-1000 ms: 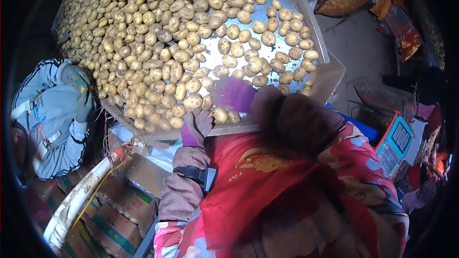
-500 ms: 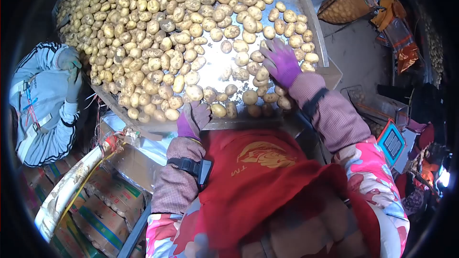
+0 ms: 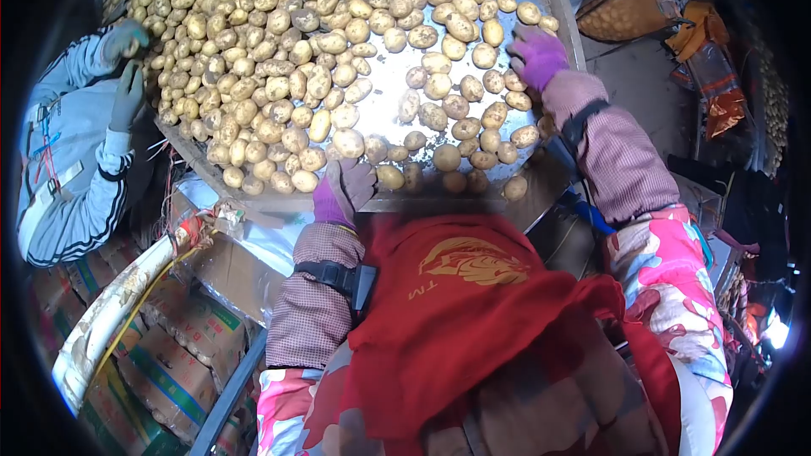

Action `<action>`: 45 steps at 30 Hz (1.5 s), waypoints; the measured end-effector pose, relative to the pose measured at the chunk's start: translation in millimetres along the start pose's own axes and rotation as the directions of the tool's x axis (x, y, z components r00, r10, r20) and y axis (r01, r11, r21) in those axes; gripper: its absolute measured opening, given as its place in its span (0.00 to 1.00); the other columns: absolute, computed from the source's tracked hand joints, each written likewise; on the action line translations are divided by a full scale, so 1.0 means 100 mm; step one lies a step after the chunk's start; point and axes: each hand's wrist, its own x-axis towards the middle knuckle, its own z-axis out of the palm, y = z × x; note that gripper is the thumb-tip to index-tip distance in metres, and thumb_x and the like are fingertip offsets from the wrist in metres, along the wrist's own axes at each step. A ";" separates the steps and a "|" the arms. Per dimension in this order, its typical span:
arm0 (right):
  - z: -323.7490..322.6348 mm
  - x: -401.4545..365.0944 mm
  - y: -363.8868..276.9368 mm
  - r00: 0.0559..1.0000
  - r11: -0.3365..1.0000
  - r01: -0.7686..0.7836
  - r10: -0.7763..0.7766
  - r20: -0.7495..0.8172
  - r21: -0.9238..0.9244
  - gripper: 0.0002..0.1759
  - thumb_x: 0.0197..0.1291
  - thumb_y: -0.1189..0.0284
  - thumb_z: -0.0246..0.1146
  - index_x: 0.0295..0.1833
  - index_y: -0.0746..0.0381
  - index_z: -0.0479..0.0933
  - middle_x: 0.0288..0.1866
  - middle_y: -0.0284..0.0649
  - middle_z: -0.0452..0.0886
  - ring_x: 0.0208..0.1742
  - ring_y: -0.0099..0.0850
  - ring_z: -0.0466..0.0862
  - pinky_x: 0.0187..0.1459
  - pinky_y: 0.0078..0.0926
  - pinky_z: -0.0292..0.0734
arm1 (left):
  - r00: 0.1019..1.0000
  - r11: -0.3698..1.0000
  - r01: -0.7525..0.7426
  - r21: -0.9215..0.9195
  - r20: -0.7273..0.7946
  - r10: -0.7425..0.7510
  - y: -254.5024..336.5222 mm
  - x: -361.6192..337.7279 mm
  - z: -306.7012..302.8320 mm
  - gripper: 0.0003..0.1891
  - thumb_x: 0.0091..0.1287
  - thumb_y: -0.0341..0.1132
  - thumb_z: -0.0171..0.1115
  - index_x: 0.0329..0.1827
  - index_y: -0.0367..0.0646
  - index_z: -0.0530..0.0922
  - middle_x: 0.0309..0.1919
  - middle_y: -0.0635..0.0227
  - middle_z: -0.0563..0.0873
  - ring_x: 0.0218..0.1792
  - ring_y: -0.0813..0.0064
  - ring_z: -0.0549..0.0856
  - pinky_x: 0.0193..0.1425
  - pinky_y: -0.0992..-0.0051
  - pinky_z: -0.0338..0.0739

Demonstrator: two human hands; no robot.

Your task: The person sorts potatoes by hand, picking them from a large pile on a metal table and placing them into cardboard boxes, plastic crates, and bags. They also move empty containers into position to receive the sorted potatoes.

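Since prev. frame: R hand [image 3: 538, 57] is farther out, now by the R rim [image 3: 568, 13]; co-worker's [image 3: 72, 131] two hands are lower and apart. View has shifted a bit too. Clock centred on bare metal [image 3: 382, 89] of desk, 12 = far side, 6 = wearer.

R hand: 2 o'clock, gloved, fingers spread, not clenched, at outer edge of the loose potatoes [image 3: 456, 107]. Can't tell if one is under palm. Open spread prob. suits touching several at once, vs. gripping one; arm reaches round the loose group, so they lie inboard of it.

L hand [image 3: 345, 190]: 7 o'clock, on near rim [image 3: 435, 204], fingers loosely bent beside potatoes. Any hold under them: can't tell. Prob. braces body, approx. opp. the reaching arm.

Potatoes: dense from 8 to 12 o'clock, scattered approx. 1 to 6. Gaps prob. let each be seen singly; raised rim likely stops roll-off.

Co-worker at 9 o'clock, hands by pile's L edge; grip n/c (can't tell). Mesh sack [image 3: 621, 17], 2–3 o'clock, off desk, full of round items; prob. kept outside to leave arm room.
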 end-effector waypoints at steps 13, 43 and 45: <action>-0.66 -0.83 -1.82 0.983 0.921 0.161 -0.182 0.027 0.354 0.07 0.52 0.65 0.63 0.34 0.55 0.81 0.38 0.40 0.83 0.43 0.43 0.81 0.47 0.44 0.76 | 0.991 0.961 0.130 0.246 -0.066 -0.117 0.53 -0.11 1.33 0.27 0.79 0.51 0.47 0.74 0.46 0.62 0.66 0.52 0.76 0.59 0.57 0.82 0.61 0.62 0.80; -0.59 -0.19 -2.49 0.854 0.655 0.102 -0.444 0.271 0.749 0.30 0.64 0.46 0.60 0.65 0.52 0.77 0.53 0.48 0.85 0.55 0.48 0.84 0.58 0.43 0.77 | 0.982 0.971 -0.185 -0.151 0.019 0.190 -0.24 -0.88 0.67 0.29 0.75 0.49 0.55 0.72 0.39 0.66 0.62 0.57 0.79 0.56 0.65 0.83 0.59 0.69 0.79; -0.52 -0.01 -2.59 0.877 0.599 0.275 -0.477 0.060 0.752 0.28 0.65 0.49 0.60 0.65 0.53 0.77 0.56 0.48 0.83 0.57 0.49 0.82 0.60 0.45 0.75 | 0.949 0.950 -0.308 -0.049 0.051 0.311 -0.41 -0.67 0.51 0.27 0.74 0.45 0.56 0.71 0.41 0.67 0.62 0.59 0.78 0.50 0.71 0.82 0.50 0.75 0.79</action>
